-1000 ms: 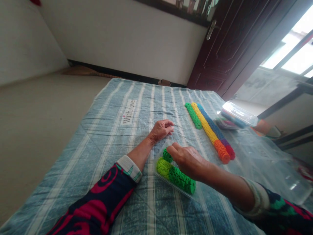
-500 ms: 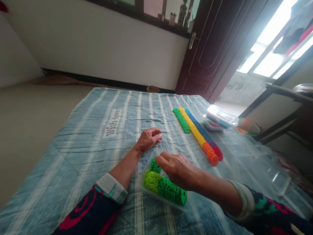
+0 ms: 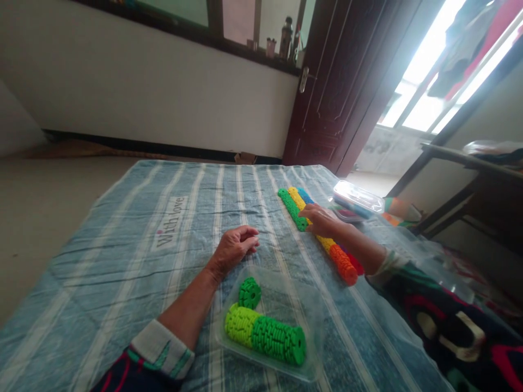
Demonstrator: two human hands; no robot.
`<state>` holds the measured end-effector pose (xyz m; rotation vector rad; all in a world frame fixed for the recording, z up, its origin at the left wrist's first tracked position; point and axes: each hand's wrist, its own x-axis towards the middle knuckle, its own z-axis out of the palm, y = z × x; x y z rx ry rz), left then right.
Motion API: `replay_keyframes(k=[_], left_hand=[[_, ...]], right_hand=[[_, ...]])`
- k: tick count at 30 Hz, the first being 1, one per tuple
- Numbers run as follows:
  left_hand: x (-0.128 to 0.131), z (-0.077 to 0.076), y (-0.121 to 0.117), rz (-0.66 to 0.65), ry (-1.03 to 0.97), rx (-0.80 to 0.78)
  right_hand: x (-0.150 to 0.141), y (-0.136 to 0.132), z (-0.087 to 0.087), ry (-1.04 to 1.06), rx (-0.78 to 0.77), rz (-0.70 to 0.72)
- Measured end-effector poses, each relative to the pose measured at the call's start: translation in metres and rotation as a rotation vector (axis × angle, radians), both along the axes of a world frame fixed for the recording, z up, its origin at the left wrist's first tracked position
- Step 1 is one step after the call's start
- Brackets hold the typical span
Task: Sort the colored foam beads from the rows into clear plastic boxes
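Observation:
Beside the clear plastic box [image 3: 312, 326], my left hand [image 3: 235, 250] rests on the striped cloth, its fingers loosely bent and apart with nothing visible in them. Inside the box lies a roll of lime and green ridged discs [image 3: 278, 338], and a short green stack [image 3: 249, 293] sits behind it. Farther off, my right hand [image 3: 322, 219] is at the near end of a green roll of discs [image 3: 291, 206], thumb and fingers apart around that end. Its palm and wrist hide part of the yellow and orange roll [image 3: 343, 264] and the blue roll [image 3: 304, 195].
Right of the rolls stands a lidded clear container [image 3: 357, 197] with an orange packet [image 3: 402, 211] beside it. Clear plastic [image 3: 408, 245] spreads over the right side. A striped cloth [image 3: 163, 283] covers the surface; a dark door [image 3: 322, 81] stands behind.
My right hand has left the box and moved away to the green roll on the cloth. The short green stack in the box is now uncovered. My left hand keeps its pose.

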<state>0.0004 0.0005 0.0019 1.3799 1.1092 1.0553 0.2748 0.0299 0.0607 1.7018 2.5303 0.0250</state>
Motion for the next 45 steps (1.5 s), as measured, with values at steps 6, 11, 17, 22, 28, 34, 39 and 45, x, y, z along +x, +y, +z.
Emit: replay_keyframes(k=[6,11,17,22,28,34,39,45], left_hand=[[0.000,0.000,0.000,0.005,0.009,-0.011],[0.000,0.002,-0.002,0.007,0.029,-0.011],[0.001,0.004,-0.003,0.005,0.046,-0.010],[0.000,0.003,-0.002,0.002,0.045,0.001],[0.001,0.002,-0.001,-0.010,0.023,0.008],[0.002,0.001,-0.002,-0.008,0.014,-0.008],[0.003,0.002,-0.003,-0.010,0.014,-0.007],[0.003,0.001,-0.003,-0.011,0.011,0.002]], right_hand=[[0.006,0.022,-0.013,-0.066,0.004,0.014],[0.006,0.031,-0.016,-0.088,-0.023,-0.002],[0.006,0.033,-0.015,-0.076,-0.033,0.007],[0.005,0.035,-0.015,-0.076,-0.025,0.015],[0.006,0.036,-0.019,-0.098,0.008,0.024],[0.005,0.029,-0.020,-0.131,0.013,0.037],[0.002,0.022,-0.015,-0.155,0.049,0.068],[0.001,0.025,-0.010,-0.168,0.018,0.083]])
